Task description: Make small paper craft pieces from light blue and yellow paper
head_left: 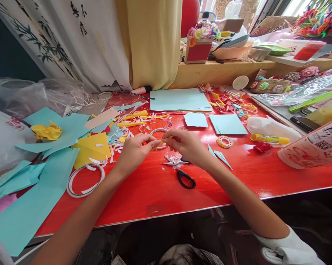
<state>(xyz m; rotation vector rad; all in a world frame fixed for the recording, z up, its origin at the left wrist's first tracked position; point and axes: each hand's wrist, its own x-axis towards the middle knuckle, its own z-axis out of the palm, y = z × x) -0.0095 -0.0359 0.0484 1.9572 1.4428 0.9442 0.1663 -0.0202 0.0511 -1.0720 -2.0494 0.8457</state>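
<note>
Both hands meet over the middle of the red table (160, 191). My left hand (135, 149) and my right hand (186, 145) each pinch an end of a small yellow paper strip (163, 141) held between them, fingers closed. Black-handled scissors (181, 171) lie on the table just below my right hand. A clear tape ring (159, 137) sits right behind the strip. White and yellow paper scraps (118, 145) are scattered to the left of my left hand.
Light blue paper sheets (179, 99) lie at the back, smaller blue pieces (228, 124) to the right. A large tape ring (85, 179), yellow paper (92, 147), a small tape roll (225, 141), a yellow glue stick (269, 139) and a plastic bag (311, 147) surround the hands.
</note>
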